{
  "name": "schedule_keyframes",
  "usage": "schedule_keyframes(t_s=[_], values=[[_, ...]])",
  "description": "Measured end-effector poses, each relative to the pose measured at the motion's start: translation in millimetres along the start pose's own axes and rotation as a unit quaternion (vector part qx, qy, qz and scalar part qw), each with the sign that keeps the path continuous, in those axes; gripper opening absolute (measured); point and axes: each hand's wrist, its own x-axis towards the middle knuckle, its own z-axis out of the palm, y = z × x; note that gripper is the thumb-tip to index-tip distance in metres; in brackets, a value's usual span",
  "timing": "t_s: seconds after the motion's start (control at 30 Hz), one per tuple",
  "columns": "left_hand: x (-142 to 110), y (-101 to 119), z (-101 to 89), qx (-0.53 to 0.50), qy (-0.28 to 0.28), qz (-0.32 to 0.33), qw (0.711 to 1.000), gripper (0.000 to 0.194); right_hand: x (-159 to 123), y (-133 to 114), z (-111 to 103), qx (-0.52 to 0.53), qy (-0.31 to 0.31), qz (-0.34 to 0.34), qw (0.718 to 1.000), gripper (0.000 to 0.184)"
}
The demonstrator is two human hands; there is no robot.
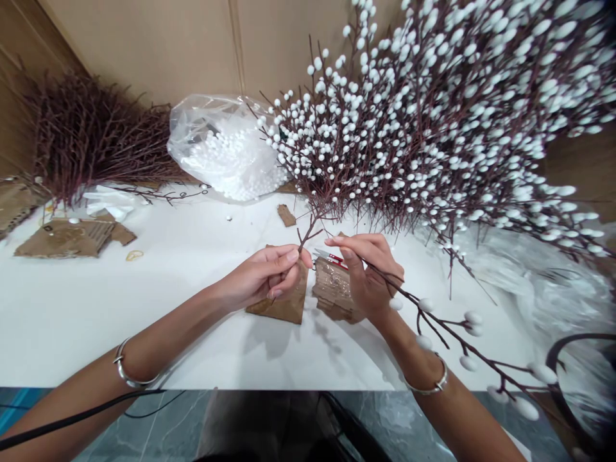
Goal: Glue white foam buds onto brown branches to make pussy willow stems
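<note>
My left hand [279, 273], fingers pinched, holds a thin brown twig [310, 232] with short side shoots pointing away from me. My right hand [373, 269] is closed around a longer artificial berry branch [447, 324]. That branch runs out below the hand to the lower right and carries several white oval berries. Just left of the right palm are red-handled snips [334, 258], partly covered by the hand; whether they are held or lying down I cannot tell. Under the hands lie a brown cardboard piece [282, 311] and a glue-streaked cardboard piece [333, 292].
White-berried branches [409, 141] heap up at the back right. A clear bag of white berries [226, 151] stands behind the hands, with bare twigs [96, 138] to its left. Cardboard scraps [62, 237] lie at left, clear plastic wrap [543, 276] at right. A cable [81, 417] crosses lower left.
</note>
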Motion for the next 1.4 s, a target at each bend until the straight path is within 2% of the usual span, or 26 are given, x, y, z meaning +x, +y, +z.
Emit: schedule_keyframes(t_s=[0.8,1.4], values=[[0.2,0.8,0.0,-0.008,0.006,-0.004,1.000,0.023,1.6,-2.1,-3.2,-0.008,-0.022,-0.027,0.999,0.021],[-0.3,0.7,-0.3,-0.011,0.006,-0.005,1.000,0.023,0.2,-1.3,-2.0,-0.003,-0.001,-0.030,1.000,0.021]])
